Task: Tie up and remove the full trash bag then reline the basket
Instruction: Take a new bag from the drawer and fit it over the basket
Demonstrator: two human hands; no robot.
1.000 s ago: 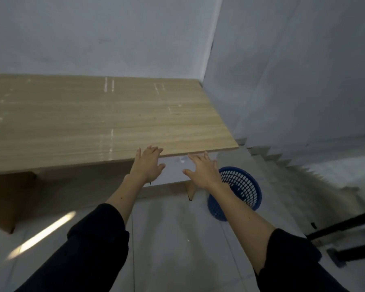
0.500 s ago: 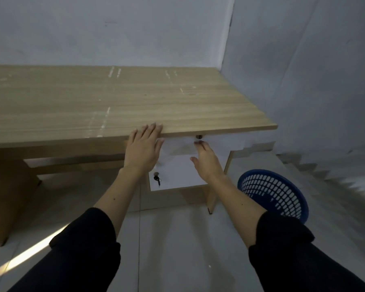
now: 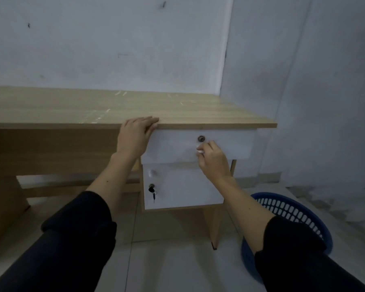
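Under our left hand [image 3: 135, 137], fingers laid flat: wooden desk [image 3: 76, 110] edge. At our right hand [image 3: 213, 160], fingers curled pinching its white handle: upper white drawer [image 3: 173, 144]. Below the right forearm: blue basket [image 3: 291, 209] on tiled floor [image 3: 173, 268]. Beyond both hands: grey walls [image 3: 114, 45].

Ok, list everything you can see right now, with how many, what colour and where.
desk: one, light wood top, against the back wall
upper drawer: one, white, under the desk's right end, with a keyhole lock
lower compartment front: one, white, below the upper drawer
key: one, dark, hanging from the lower front's lock
laundry-style basket: one, blue, perforated, on the floor right of the desk
walls: two, pale grey, meeting in a corner
floor tiles: light grey
sleeves: two, black
left hand: resting on the desk's front edge
right hand: fingers pinching the upper drawer's white pull below the lock
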